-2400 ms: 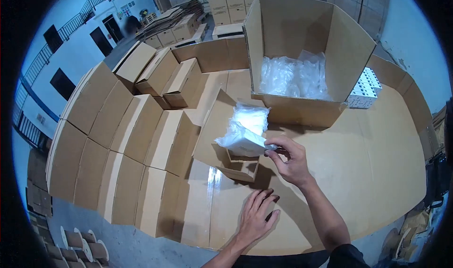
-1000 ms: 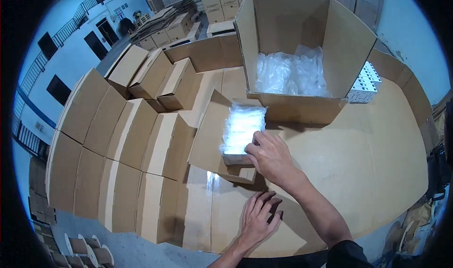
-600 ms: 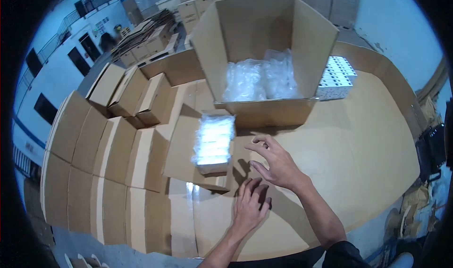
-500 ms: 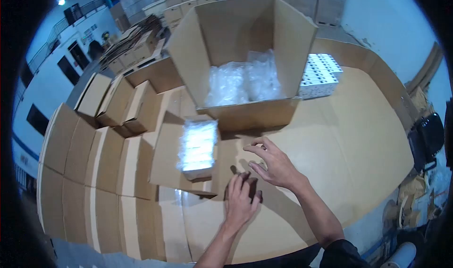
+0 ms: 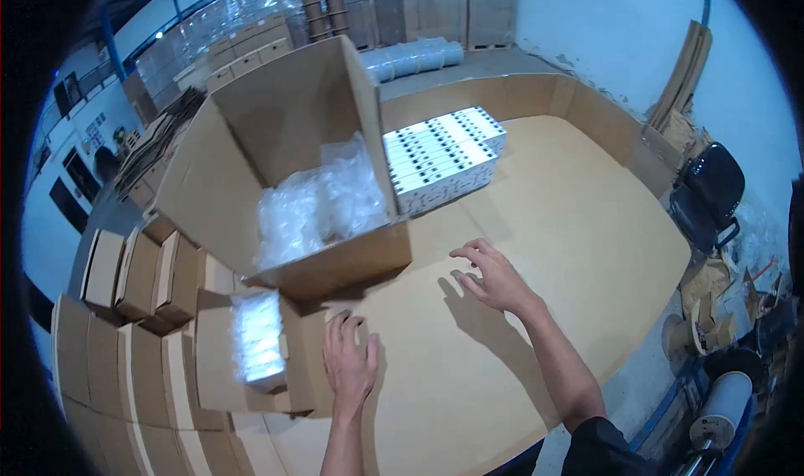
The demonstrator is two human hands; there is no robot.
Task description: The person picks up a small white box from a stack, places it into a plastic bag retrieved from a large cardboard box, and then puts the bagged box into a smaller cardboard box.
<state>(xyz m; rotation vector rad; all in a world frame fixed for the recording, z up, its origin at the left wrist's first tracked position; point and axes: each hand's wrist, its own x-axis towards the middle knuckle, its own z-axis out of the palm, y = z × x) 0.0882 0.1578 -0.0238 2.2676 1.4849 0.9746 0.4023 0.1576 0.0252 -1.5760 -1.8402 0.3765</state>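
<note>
My left hand hovers low over the cardboard-covered table, fingers apart and holding nothing. Just left of it stands a small open carton with a bubble-wrapped stack inside. My right hand is raised above the table, its thumb and fingers curved apart with nothing between them. Ahead of both hands is a large open carton, which contains clear bubble wrap. Behind its right side sit rows of white boxes with dark marks, stacked in a block.
Several closed brown cartons line the table's left side. A cardboard rim edges the table at the back. To the right are a black chair and a white roll on a stand.
The view has swung to the right, so the cartons now lie farther left and more of the white boxes shows. My left hand has shifted left in view. Both hands remain without anything held.
</note>
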